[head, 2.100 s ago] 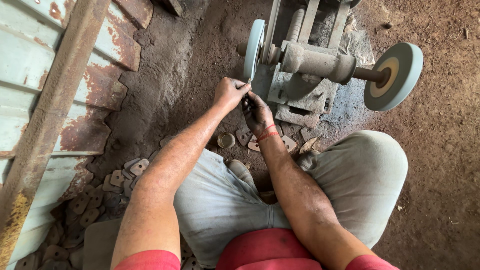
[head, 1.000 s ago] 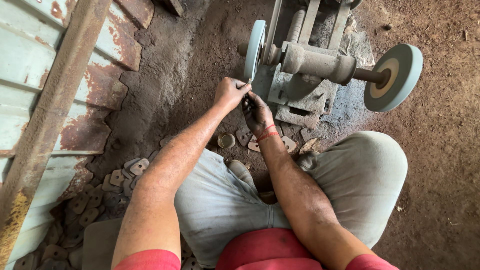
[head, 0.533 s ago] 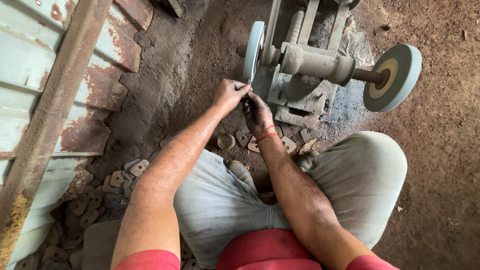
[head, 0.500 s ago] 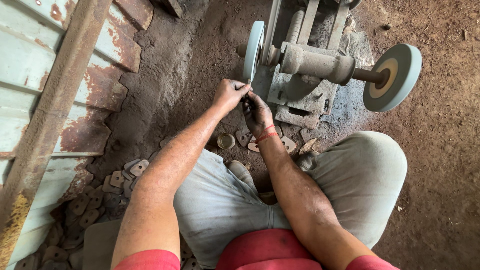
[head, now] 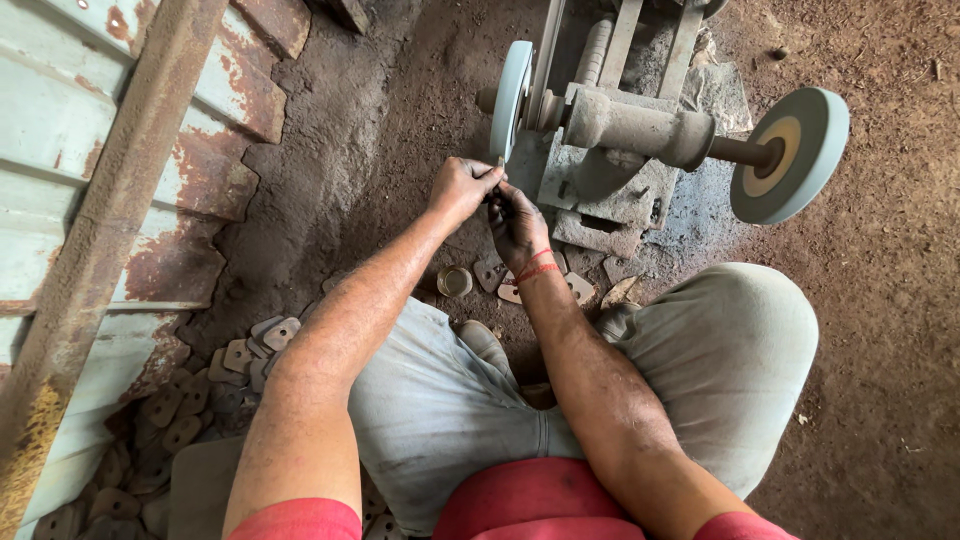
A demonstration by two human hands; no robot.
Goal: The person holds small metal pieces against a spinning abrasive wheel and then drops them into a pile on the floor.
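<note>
I sit on a dirt floor facing a bench grinder (head: 620,130). Its left grinding wheel (head: 510,95) stands edge-on just beyond my hands; a larger right grinding wheel (head: 790,155) sits on the far end of the shaft. My left hand (head: 462,188) and my right hand (head: 515,218) meet and together pinch a small metal piece (head: 497,172), held up against the rim of the left wheel. The piece is mostly hidden by my fingers. A red thread band circles my right wrist.
Several flat metal blanks (head: 270,335) lie heaped on the ground by my left knee. A few more blanks (head: 580,288) and a small round tin (head: 455,281) lie between my knees. Rusty corrugated sheet (head: 110,200) runs along the left.
</note>
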